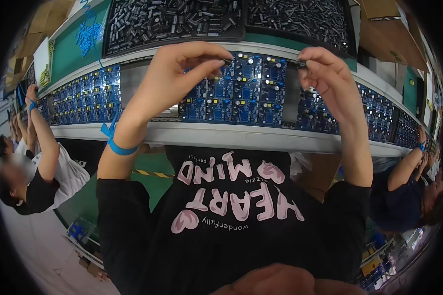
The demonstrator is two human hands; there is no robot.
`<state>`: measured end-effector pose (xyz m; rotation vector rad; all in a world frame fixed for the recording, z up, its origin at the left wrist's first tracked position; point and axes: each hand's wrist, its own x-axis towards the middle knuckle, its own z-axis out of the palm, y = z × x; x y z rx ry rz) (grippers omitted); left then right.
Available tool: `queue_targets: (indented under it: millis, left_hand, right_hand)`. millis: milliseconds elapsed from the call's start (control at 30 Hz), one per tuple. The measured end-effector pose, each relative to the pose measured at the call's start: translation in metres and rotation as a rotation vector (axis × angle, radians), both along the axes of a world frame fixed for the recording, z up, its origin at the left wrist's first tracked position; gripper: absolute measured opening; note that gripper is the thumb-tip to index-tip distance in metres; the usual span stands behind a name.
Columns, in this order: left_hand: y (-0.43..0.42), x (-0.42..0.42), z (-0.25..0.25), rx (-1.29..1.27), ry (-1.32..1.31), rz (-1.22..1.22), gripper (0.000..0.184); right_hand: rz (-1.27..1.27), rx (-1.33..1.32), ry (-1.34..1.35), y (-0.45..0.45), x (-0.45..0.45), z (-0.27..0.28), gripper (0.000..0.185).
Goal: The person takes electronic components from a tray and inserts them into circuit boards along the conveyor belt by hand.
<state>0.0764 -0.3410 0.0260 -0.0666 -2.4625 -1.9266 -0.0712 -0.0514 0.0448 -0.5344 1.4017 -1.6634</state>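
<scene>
My left hand (pixel 174 73), with a blue band on its wrist, is above the blue circuit boards (pixel 245 91). Its thumb and forefinger pinch a small dark component (pixel 226 62). Farther right, my right hand (pixel 330 76) is raised over the gap between two groups of boards, its fingertips closed on another small dark component (pixel 301 64). Round silver-topped parts, yellow parts and small blue parts stand on the boards. The two hands are apart from each other.
Behind the boards lie two black trays of dark cylindrical components, a left one (pixel 174 22) and a right one (pixel 300 22). A pale rail (pixel 231 132) borders the line's near side. Co-workers sit at left (pixel 59 172) and right (pixel 398 201). Small blue parts (pixel 88 37) lie at upper left.
</scene>
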Motion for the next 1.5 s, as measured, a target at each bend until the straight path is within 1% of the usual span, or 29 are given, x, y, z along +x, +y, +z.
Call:
queue_targets:
  millis: [67, 200, 233, 300, 367, 400, 433, 500, 533, 600, 633, 700, 833, 933, 1033, 1100, 1233, 1433, 1500]
  left_hand:
    - [0.007, 0.002, 0.007, -0.081, -0.055, 0.011, 0.02]
    - [0.019, 0.009, 0.005, -0.078, -0.073, 0.027, 0.021]
    - [0.022, 0.011, 0.003, -0.042, -0.071, 0.056, 0.019]
    - [0.026, 0.015, -0.002, -0.011, -0.078, 0.088, 0.019]
    - [0.029, 0.019, -0.003, -0.09, -0.037, 0.07, 0.019]
    - [0.029, 0.02, 0.002, -0.232, -0.009, 0.019, 0.018]
    - [0.03, 0.019, 0.001, -0.238, -0.014, 0.021, 0.018]
    - [0.034, 0.016, -0.004, -0.475, 0.243, -0.069, 0.02]
    - [0.038, 0.015, -0.005, -0.479, 0.24, -0.07, 0.02]
    - [0.046, 0.014, -0.007, -0.609, 0.343, -0.051, 0.022]
    - [0.047, 0.012, -0.01, -0.61, 0.341, -0.052, 0.022]
    - [0.048, 0.007, -0.015, -0.716, 0.43, -0.041, 0.023]
    - [0.05, 0.004, -0.019, -0.736, 0.422, -0.015, 0.025]
    - [0.048, 0.003, -0.019, -0.752, 0.45, -0.031, 0.026]
    - [0.045, 0.002, -0.016, -0.818, 0.451, -0.085, 0.023]
    - [0.043, -0.002, -0.015, -0.868, 0.515, -0.142, 0.022]
    - [0.044, -0.005, -0.018, -0.844, 0.51, -0.139, 0.021]
    - [0.045, -0.008, -0.017, -0.891, 0.512, -0.174, 0.021]
    - [0.032, -0.016, -0.014, -0.818, 0.541, -0.088, 0.02]
  right_hand:
    - [-0.018, -0.016, -0.018, 0.007, 0.003, -0.002, 0.024]
    - [-0.051, -0.028, -0.007, 0.015, 0.007, -0.004, 0.021]
    - [-0.05, -0.033, -0.012, 0.016, 0.009, -0.003, 0.021]
    - [-0.078, 0.045, 0.219, 0.017, 0.016, -0.003, 0.019]
    - [-0.082, 0.033, 0.219, 0.02, 0.023, -0.004, 0.019]
    - [-0.092, 0.028, 0.231, 0.023, 0.026, -0.004, 0.019]
    - [-0.079, 0.038, 0.225, 0.026, 0.026, -0.005, 0.019]
    - [-0.078, 0.025, 0.226, 0.029, 0.028, -0.005, 0.018]
    - [-0.077, 0.017, 0.231, 0.03, 0.029, -0.005, 0.018]
    - [-0.087, 0.046, 0.238, 0.031, 0.031, -0.004, 0.019]
    - [-0.098, 0.079, 0.248, 0.032, 0.032, -0.004, 0.019]
    - [-0.08, 0.092, 0.253, 0.034, 0.031, -0.005, 0.02]
    - [-0.042, 0.104, 0.222, 0.039, 0.028, -0.004, 0.022]
    - [-0.061, 0.098, 0.187, 0.039, 0.028, -0.007, 0.022]
    - [-0.125, 0.038, 0.259, 0.035, 0.031, -0.017, 0.021]
    - [-0.1, 0.038, 0.253, 0.034, 0.029, -0.018, 0.02]
    - [-0.08, 0.079, 0.251, 0.031, 0.032, -0.019, 0.019]
    - [-0.066, 0.132, 0.224, 0.029, 0.041, -0.018, 0.021]
    - [-0.091, 0.157, 0.257, 0.026, 0.052, -0.016, 0.021]
